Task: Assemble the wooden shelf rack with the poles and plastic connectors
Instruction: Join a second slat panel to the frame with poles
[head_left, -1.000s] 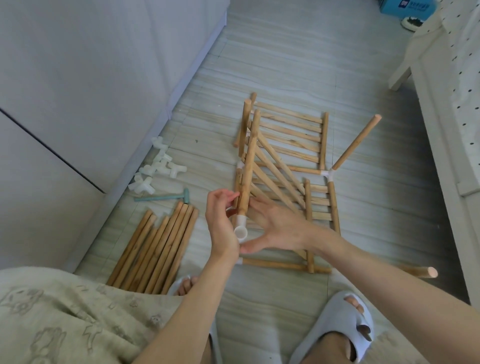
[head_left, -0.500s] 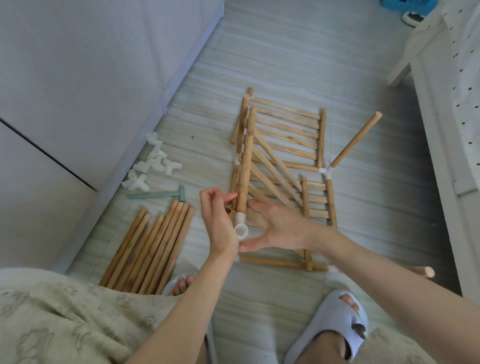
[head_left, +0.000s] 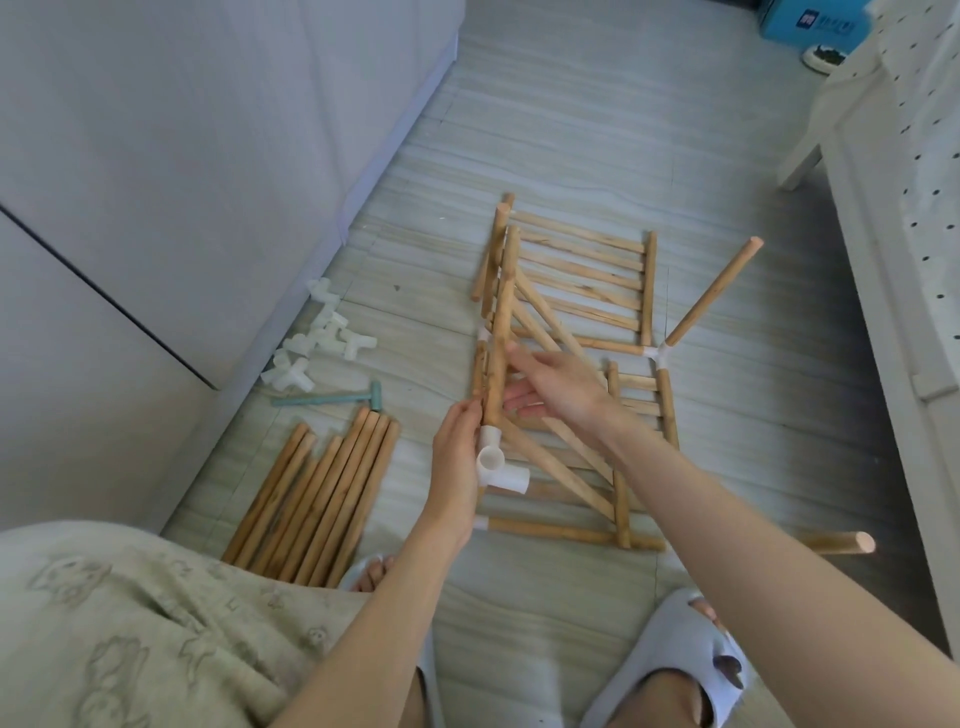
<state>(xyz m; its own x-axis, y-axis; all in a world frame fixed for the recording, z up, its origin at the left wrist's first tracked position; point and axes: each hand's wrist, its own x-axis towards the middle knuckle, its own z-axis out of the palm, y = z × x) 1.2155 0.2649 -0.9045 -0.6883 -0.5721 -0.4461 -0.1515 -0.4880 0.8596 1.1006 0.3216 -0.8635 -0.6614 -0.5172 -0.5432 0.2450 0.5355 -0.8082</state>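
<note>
A wooden slatted shelf panel (head_left: 540, 457) is tilted up over another panel (head_left: 587, 275) that lies flat on the floor. The raised panel's side pole (head_left: 500, 332) ends near me in a white plastic connector (head_left: 493, 460). My left hand (head_left: 457, 457) holds this pole just above the connector, fingers curled on its left side. My right hand (head_left: 558, 384) reaches across the slats with fingers extended, touching the pole and the slats. One pole (head_left: 714, 293) stands up at an angle from a corner connector (head_left: 658, 354).
A bundle of loose poles (head_left: 317, 493) lies on the floor at the left. Behind it are a green mallet (head_left: 332, 399) and a pile of white connectors (head_left: 322, 338). A cabinet runs along the left, a white bed frame (head_left: 883, 234) along the right. A loose pole end (head_left: 841, 543) lies at the right.
My right hand has slid away from me along the pole, off the connector. The connector's side opening now shows. The view has shifted a little.
</note>
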